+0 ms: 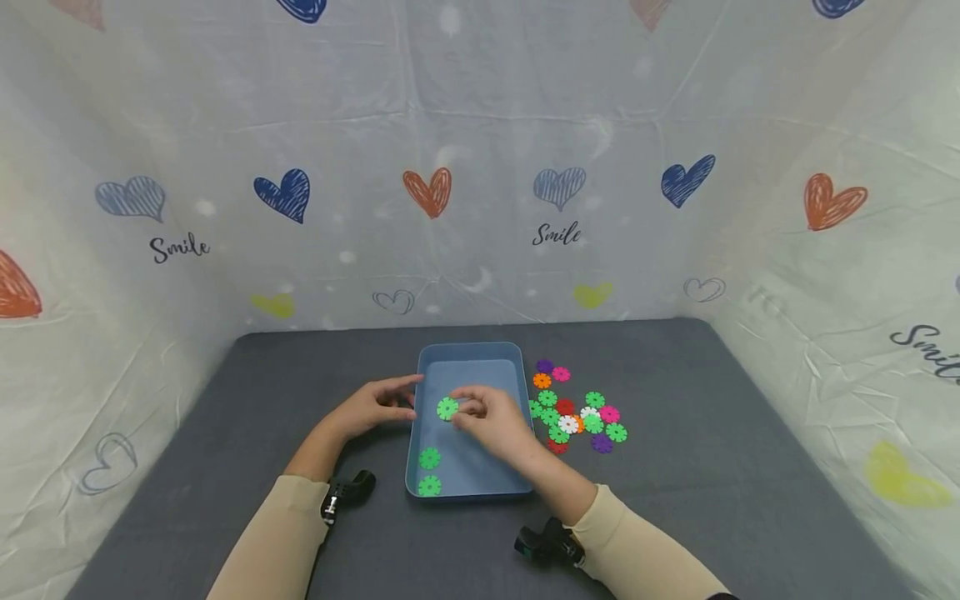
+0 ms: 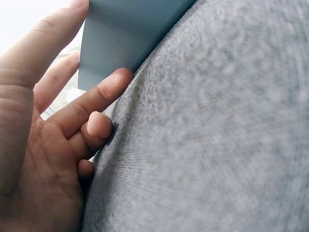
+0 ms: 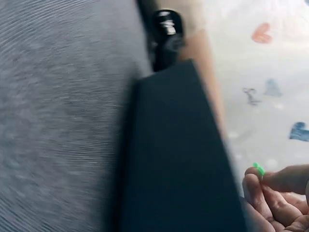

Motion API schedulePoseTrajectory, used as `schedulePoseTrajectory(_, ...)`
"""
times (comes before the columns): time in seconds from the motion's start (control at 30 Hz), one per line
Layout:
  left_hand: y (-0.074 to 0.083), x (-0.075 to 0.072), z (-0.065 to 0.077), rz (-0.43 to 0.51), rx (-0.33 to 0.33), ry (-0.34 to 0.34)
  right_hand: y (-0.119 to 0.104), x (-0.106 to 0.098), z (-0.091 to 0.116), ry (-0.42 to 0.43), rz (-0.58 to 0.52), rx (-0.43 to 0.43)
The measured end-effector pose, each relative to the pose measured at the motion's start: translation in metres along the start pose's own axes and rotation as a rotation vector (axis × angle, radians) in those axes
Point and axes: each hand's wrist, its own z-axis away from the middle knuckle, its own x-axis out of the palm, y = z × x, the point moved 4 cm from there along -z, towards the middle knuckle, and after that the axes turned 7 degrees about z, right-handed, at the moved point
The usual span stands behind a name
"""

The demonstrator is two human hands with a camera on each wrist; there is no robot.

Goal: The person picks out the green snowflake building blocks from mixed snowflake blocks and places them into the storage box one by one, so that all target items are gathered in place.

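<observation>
My right hand (image 1: 491, 421) pinches a green notched plastic disc (image 1: 447, 408) between thumb and fingertips, over the blue tray (image 1: 472, 483). In the right wrist view the green disc (image 3: 259, 168) shows edge-on at the fingertips. Two more green discs, one (image 1: 430, 458) above the other (image 1: 430, 486), lie in the tray's near left corner. My left hand (image 1: 372, 408) rests at the tray's left side, thumb and fingers extended to its wall. From the left wrist, the fingers (image 2: 96, 96) lie along the tray wall (image 2: 116, 43), low by the cloth.
Right of the tray lies a loose pile of discs in green, red, orange, white, pink and purple, among them a purple disc (image 1: 602, 443). Grey cloth (image 1: 675, 500) covers the table. A white curtain (image 1: 487, 275) with printed hearts stands behind and at both sides.
</observation>
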Motion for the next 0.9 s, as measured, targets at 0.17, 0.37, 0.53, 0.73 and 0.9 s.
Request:
schedulePoseTrajectory(0.17, -0.001, 0.000, 0.000, 0.005, -0.009, 0.004, 0.010, 0.015, -0.003, -0.011, 0.123, 0.019)
schedulePoseTrajectory(0.37, -0.002, 0.000, 0.002, 0.014, 0.010, 0.005, 0.019, 0.023, -0.004, -0.038, 0.175, 0.056)
schedulePoseTrajectory(0.53, -0.002, 0.001, 0.002, 0.021, 0.013, -0.002, 0.022, 0.025, -0.005, -0.070, 0.192, 0.063)
schedulePoseTrajectory(0.73, -0.001, 0.000, 0.001, 0.012, 0.017, 0.003, 0.017, 0.024, -0.004, -0.128, 0.248, 0.002)
schedulePoseTrajectory(0.9, 0.000, -0.001, 0.000, 0.009, 0.018, -0.001, 0.011, 0.025, -0.002, -0.169, 0.346, -0.047)
